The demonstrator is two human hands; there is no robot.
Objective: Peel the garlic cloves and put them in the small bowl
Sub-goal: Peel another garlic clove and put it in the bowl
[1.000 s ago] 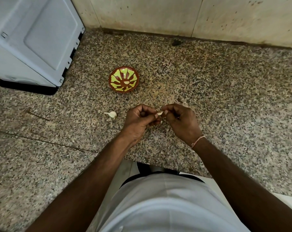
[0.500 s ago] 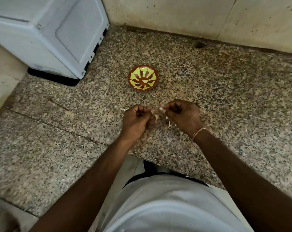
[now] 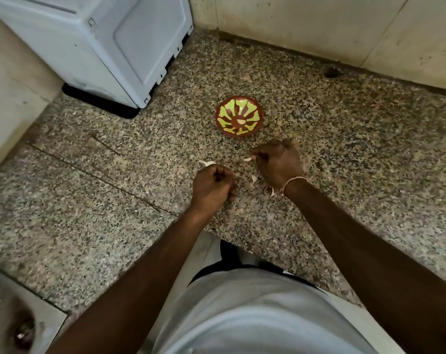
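Half a second ago our hands sat close together, fingertips almost meeting; now they have drawn apart below the small bowl (image 3: 238,116). Our right hand (image 3: 278,163) has moved up toward the bowl, fingers curled, pinching a pale piece (image 3: 247,159) at its tips; whether that is a garlic clove or only skin we cannot tell. Our left hand (image 3: 213,186) hangs lower and to the left of the bowl, its fingers curled inward, and we cannot tell whether it holds anything. An unpeeled garlic clove (image 3: 207,163) lies on the counter just above the left knuckles, partly hidden by them. One peeled clove (image 3: 241,121) rests in the bowl's middle. Scraps of skin (image 3: 253,178) lie between our hands, another by the right wrist near the thread bracelet (image 3: 294,180). The speckled granite counter (image 3: 357,149) runs back to a stained tiled wall (image 3: 319,26) behind the bowl, and a white appliance (image 3: 109,42) stands left of the bowl, cut off at the top. A steel sink (image 3: 17,325) is blurred at the lower left, far from the bowl.
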